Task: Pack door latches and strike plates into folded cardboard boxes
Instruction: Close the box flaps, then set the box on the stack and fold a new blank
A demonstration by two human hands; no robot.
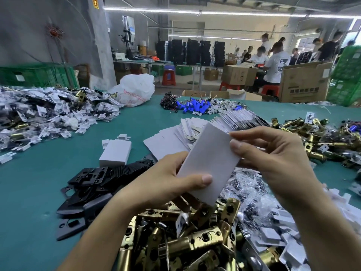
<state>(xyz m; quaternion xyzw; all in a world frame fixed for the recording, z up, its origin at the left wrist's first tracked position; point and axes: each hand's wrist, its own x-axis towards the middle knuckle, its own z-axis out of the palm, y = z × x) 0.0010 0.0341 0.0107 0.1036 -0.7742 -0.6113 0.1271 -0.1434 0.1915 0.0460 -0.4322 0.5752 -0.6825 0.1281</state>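
Note:
A flat white cardboard box blank (210, 163) is held tilted above the table by both hands. My left hand (168, 182) grips its lower left edge, thumb lying across the front. My right hand (273, 151) pinches its upper right corner with thumb and fingers. Below the hands lies a heap of brass door latches (185, 241). Black strike plates (91, 184) are fanned out on the left. A stack of flat white blanks (172, 137) spreads behind the held one. One folded white box (115, 152) stands near the plates.
The green table (39, 192) carries a pile of bagged parts (48, 112) at far left, more brass latches (322, 139) at right, small screw bags (252, 192), blue cylinders (197, 107) and a white plastic bag (136, 89). Several people work at tables in the background.

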